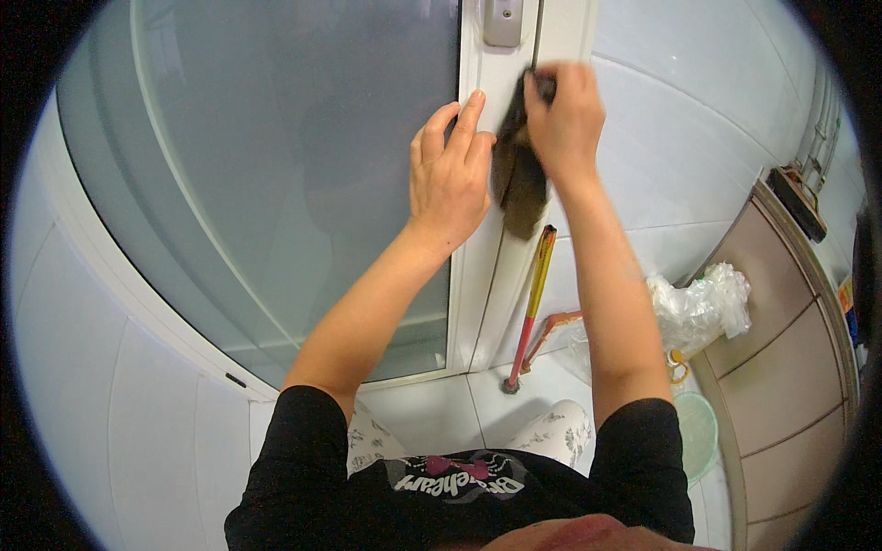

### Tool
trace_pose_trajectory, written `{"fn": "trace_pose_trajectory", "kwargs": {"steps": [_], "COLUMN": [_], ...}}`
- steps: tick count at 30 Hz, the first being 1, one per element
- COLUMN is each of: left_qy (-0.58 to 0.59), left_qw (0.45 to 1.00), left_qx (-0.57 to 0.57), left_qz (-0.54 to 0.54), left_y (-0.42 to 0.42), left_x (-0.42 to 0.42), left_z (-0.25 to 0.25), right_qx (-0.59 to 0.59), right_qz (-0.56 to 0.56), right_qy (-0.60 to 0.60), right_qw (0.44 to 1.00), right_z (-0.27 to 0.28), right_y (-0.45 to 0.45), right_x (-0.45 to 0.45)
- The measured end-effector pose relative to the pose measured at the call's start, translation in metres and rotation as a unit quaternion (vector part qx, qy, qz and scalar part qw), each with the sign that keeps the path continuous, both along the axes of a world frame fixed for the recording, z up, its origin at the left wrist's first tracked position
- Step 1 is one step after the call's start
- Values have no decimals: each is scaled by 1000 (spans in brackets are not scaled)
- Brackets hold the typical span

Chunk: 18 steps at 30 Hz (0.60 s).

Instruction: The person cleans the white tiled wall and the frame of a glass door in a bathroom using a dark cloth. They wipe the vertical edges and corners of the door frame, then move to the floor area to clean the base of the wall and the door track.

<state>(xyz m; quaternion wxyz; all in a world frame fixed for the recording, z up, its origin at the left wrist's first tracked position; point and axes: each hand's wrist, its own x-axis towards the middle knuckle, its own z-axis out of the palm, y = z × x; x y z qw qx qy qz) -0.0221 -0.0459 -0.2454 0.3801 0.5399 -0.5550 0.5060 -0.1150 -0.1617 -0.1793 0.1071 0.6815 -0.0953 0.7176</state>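
A dark, damp-looking cloth (524,172) hangs from my right hand (568,117), whose fingers pinch its upper end against the white door frame (513,241). The cloth and that hand are slightly blurred. My left hand (451,162) rests with fingers spread on the edge of the door, beside the frosted glass panel (310,172), and holds nothing. Above both hands, a metal lock or handle plate (503,24) is fixed to the door's edge.
A red and yellow pole (534,303) stands by the frame, near an orange-brown pipe-like piece (551,330). At right are crumpled clear plastic bags (703,303), a pale green basin (696,434) and a tiled counter side (772,303). White tiles cover the wall (661,151).
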Motion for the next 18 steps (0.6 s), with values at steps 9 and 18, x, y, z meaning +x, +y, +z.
{"fn": "trace_pose_trajectory", "kwargs": {"steps": [9, 18], "left_qy": [-3, -18], "left_qw": [1000, 999], "left_qx": [-26, -18], "left_qz": [-12, -21], "left_y": [-7, -9], "left_x": [-4, -1], "left_z": [2, 2], "right_qx": [-5, -94], "right_qz": [-33, -49], "right_qy": [-14, -78], "right_qw": [999, 991], "right_z": [-3, 106], "right_y": [7, -8], "right_x": [12, 3]}}
